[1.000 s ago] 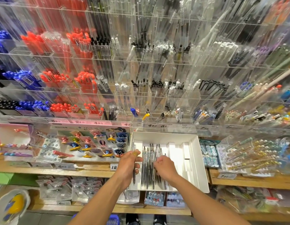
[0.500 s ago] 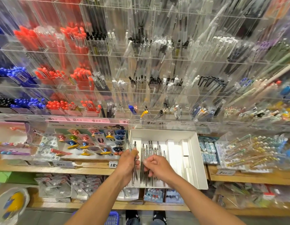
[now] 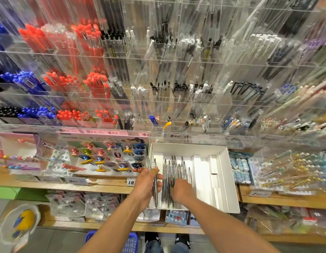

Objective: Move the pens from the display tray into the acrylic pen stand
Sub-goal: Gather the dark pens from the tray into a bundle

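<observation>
Left hand (image 3: 146, 185) grips collected pens (image 3: 155, 181) upright at display tray (image 3: 229, 181) left edge. Right hand (image 3: 181, 190) curls over remaining pens (image 3: 174, 172) — pinch unclear. Lift few together, tips aligned — acrylic pen stand (image 3: 176, 99) above.

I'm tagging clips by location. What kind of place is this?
Most likely a stationery shop: a wall of acrylic pen racks packed with pens, handwritten price tags along the shelf edge, and packaged goods on wooden shelves below.
</observation>
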### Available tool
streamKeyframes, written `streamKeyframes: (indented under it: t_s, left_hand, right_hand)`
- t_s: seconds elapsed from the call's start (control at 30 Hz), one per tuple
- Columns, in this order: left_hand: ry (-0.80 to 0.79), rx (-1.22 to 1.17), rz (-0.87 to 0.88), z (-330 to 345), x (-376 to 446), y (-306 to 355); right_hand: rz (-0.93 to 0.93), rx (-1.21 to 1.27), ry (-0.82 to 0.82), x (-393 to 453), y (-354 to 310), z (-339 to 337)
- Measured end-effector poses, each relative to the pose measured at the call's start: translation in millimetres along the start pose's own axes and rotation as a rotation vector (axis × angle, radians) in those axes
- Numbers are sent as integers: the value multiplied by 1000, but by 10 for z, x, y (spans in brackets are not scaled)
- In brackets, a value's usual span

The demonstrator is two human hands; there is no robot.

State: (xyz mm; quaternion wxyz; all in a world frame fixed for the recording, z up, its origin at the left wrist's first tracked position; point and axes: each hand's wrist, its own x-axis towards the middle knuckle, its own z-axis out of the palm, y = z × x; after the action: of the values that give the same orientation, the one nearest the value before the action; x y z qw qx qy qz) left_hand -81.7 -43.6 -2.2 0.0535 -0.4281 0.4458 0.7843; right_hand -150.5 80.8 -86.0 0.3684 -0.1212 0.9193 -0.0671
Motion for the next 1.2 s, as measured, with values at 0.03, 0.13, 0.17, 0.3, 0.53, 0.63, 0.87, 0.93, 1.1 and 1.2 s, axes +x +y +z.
streamKeyframes:
  t_s: [0.03,0.13,0.17,0.3,0.53,0.63,0.87,0.93,1.1,1.2]
  left_hand:
    - [1,-3,-1,3,-9,-3]
    - [6,-14,0,14,-36,7]
    - [7,-16,1,16,-40,7]
    - [22,-15,-6,16,-56,-20]
    - [6,26,40,88,-123,-83]
    - [-42,41,38,148,-175,-72]
    - [16,54,-1,123,-95,-97]
    - [20,34,-13,93,-67,-91]
    - [-12,-11,-43,54,-78,-75]
    - [5,-11,-45,46,-81,-70]
  right_hand:
    - [8,11,-7,-3,2,0]
    - [7,83,-32,-4,42,-43]
    - [2,140,-49,-12,64,-73]
    - [-28,416,-86,-141,174,-292]
    - [-270,731,-177,-644,185,-616]
    - [-375,752,-244,-796,91,-570]
    - [-349,765,-249,-705,142,-554]
    - [-201,657,-118,-523,256,-556]
    - [51,318,21,-149,429,-453]
    - [48,156,-4,-50,378,-313]
